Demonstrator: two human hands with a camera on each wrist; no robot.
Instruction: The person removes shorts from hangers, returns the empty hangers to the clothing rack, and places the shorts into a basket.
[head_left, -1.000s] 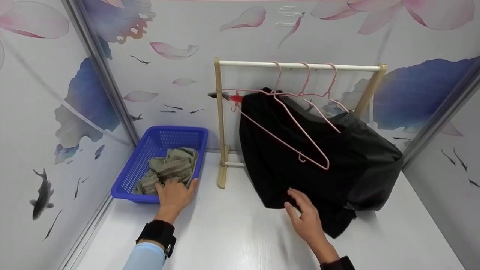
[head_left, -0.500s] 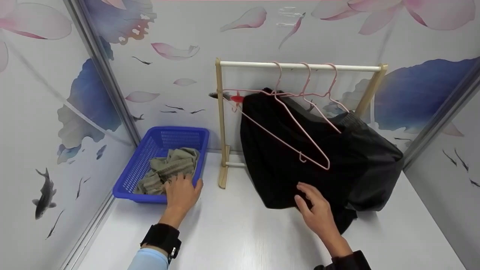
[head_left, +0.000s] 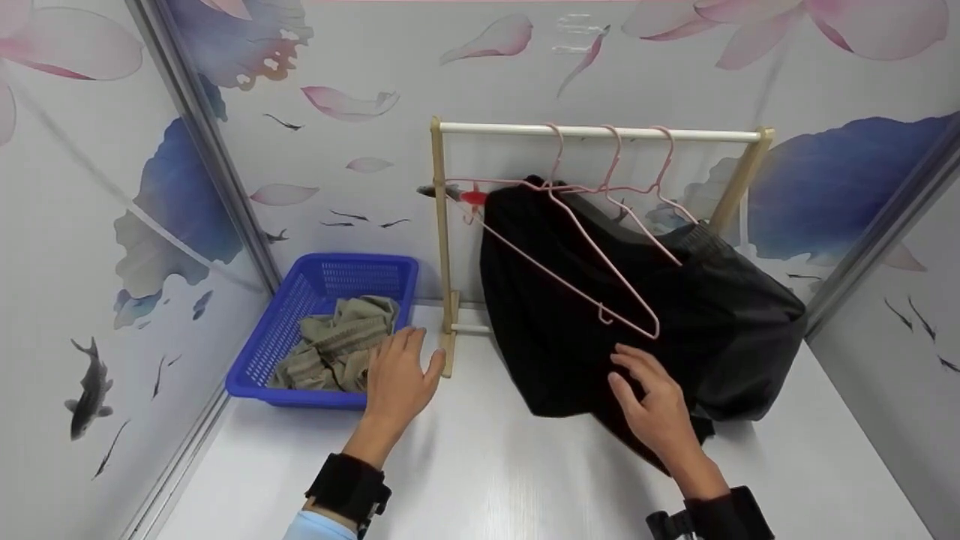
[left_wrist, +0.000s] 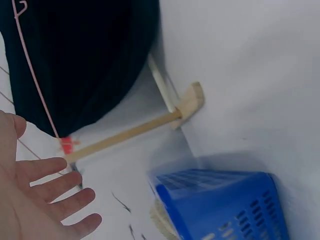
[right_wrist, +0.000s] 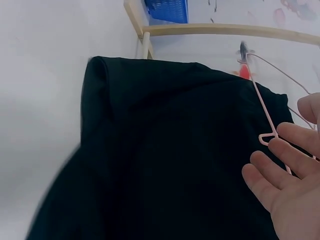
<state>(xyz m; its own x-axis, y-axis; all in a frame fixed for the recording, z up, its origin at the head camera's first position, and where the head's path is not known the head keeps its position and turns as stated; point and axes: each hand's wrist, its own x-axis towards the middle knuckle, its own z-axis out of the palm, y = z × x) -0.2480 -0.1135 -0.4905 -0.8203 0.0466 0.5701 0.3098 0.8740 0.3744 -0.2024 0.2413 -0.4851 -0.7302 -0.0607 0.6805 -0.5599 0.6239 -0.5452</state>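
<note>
My left hand [head_left: 399,381] hovers above the right front corner of a blue plastic basket [head_left: 244,381], its fingers spread and holding nothing. In the basket lies a crumpled olive-grey cloth garment [head_left: 349,330]. My right hand [head_left: 658,409] is in front of a black garment [head_left: 555,360], fingers loosely bent around nothing; whether it touches the fabric I cannot tell. A pink hanger [head_left: 525,259] lies in front of the black garment, hooked on the rack's bar. In the right wrist view the fingers [right_wrist: 265,172] appear close to this hanger's lower bar.
The wooden rack has a white top rail [head_left: 495,128] and a left post [head_left: 441,225] near the basket. Two more pink hangers [head_left: 637,217] hang from the rail, partly behind the front one. Patterned panels enclose the white tabletop [head_left: 495,465].
My left hand has lifted off the cloth in the basket and moved right, past the basket's corner. My right hand has shifted right and up over the black garment.
</note>
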